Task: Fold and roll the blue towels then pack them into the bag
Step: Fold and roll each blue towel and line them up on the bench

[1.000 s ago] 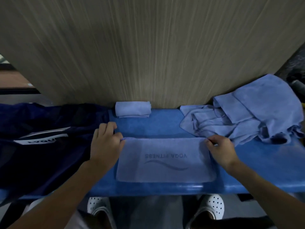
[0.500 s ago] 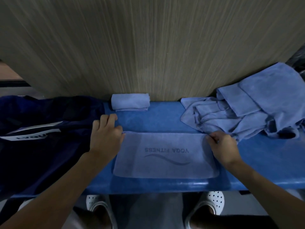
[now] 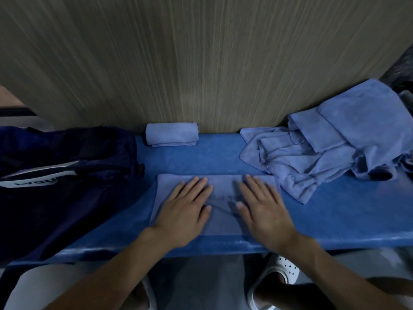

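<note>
A: What's laid out?
B: A folded towel (image 3: 221, 222) lies flat, front centre, logo up. A tight roll (image 3: 172, 134) sits well behind it. A crumpled pile (image 3: 335, 148) is heaped at the right.
A: And left?
B: The dark navy bag (image 3: 67, 186), slumped, white lettering showing.

1. The flat towel (image 3: 220, 222) lies on the bench (image 3: 212, 157), at its near edge.
2. The left hand (image 3: 185, 209) rests palm down on the flat towel's left half, and the right hand (image 3: 263, 211) on its right half, side by side and apart.
3. Behind the flat towel, across a bare strip of bench, a rolled towel (image 3: 172, 134) lies against the upright panel (image 3: 201, 63), toward the left.
4. To the right of the flat towel, a heap of loose towels (image 3: 335, 148) sits on the bench, its near part just beside the flat towel's far right corner.
5. To the left of the flat towel, just beside it, lies the bag (image 3: 67, 175).
</note>
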